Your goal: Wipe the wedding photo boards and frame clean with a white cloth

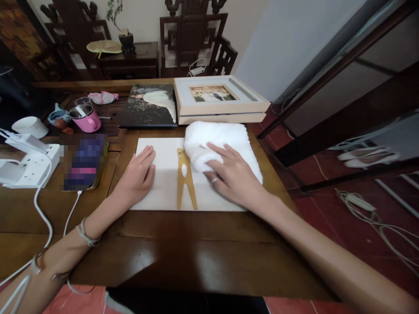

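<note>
A white flat board [163,183] lies on the wooden table in front of me. My left hand [139,172] rests on its left part, fingers stretched out and close together, holding nothing. On the right of the board sits a folded, fluffy white towel [222,133], which also reaches past the board's back edge. My right hand [234,174], with a ring on one finger, is on the towel's near left corner, a bulging fold between its fingers; the thumb is hard to make out. Between both hands lies a flat gold-coloured piece [182,179] with two legs and an oval hole, touched by neither.
Light wooden frames [219,109] are stacked behind the towel, beside a dark picture panel [149,104]. To the left are a pink mug [85,118], a phone [85,163] on a cable and a white power strip [36,163]. The table edge [314,279] is near me.
</note>
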Demonstrator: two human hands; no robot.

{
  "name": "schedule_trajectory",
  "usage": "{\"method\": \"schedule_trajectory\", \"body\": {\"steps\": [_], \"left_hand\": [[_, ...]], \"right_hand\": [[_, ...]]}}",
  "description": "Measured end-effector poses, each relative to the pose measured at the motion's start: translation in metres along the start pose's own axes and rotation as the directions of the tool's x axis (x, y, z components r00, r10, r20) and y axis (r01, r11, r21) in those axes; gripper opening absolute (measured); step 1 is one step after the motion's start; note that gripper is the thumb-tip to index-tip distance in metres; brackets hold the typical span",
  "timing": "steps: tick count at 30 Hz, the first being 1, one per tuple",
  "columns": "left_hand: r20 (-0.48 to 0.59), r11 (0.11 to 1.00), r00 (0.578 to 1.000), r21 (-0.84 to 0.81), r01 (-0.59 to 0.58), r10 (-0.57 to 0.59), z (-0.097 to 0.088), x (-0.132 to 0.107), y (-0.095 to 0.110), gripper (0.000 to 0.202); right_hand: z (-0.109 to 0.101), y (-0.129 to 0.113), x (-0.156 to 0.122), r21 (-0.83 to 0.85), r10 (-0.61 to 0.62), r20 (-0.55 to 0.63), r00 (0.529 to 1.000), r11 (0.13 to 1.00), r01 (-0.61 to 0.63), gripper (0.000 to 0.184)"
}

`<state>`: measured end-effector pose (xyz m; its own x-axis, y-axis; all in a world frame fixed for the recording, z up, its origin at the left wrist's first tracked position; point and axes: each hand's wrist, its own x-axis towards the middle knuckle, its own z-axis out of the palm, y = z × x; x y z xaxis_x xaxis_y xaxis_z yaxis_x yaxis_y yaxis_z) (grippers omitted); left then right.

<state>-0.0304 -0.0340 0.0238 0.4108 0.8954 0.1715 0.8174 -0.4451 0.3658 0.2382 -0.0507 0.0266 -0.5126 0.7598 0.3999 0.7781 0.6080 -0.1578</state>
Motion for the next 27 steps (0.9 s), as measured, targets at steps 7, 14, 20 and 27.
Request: {"method": "schedule_trajectory", "body": {"steps": [7,14,20,27], "left_hand": [[-0.005,1.000,1.000,-0.007,0.003,-0.003,-0.002,0.017,-0.008,0.047],[0.003,1.000,1.000,-0.002,0.003,-0.003,-0.002,0.020,-0.011,0.048],[-0.028,0.999,0.999,0.021,0.045,-0.045,-0.002,0.010,-0.006,0.050],[-0.043,0.997,0.997,0.038,0.071,-0.070,0.001,0.002,-0.001,0.049]], "right_hand": [[-0.026,-0.054,-0.053,0.141,-0.087,-0.007,0.996,0.986,0.087,0.023],[-0.040,-0.041,-0.048,0.274,-0.285,0.023,0.958,0.923,0.268,0.024],[-0.030,-0.018,-0.015,0.135,-0.186,0.063,0.980,0.975,0.176,0.023],[-0.019,-0.011,0.031,0.086,0.028,0.184,0.983,0.995,-0.045,0.024]]}}
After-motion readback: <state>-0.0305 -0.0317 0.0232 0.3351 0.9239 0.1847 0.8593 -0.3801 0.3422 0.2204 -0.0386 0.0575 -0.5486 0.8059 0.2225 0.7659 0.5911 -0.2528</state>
